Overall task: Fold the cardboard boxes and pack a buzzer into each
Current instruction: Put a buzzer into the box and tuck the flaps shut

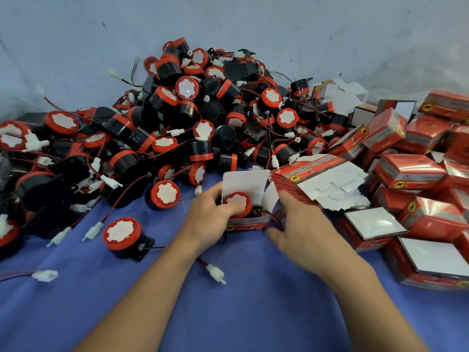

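Seating the buzzer (237, 203) in the open cardboard box (247, 222): left hand (210, 214) is gripping it; right hand (302, 224), at 3 o'clock, is blurred, grasp indeterminate. Likely next: closing lid flap (245, 181).

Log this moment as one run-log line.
step: packing | left hand grips box, thumb on buzzer inside | right hand at box's right side, blurred | lid flap up
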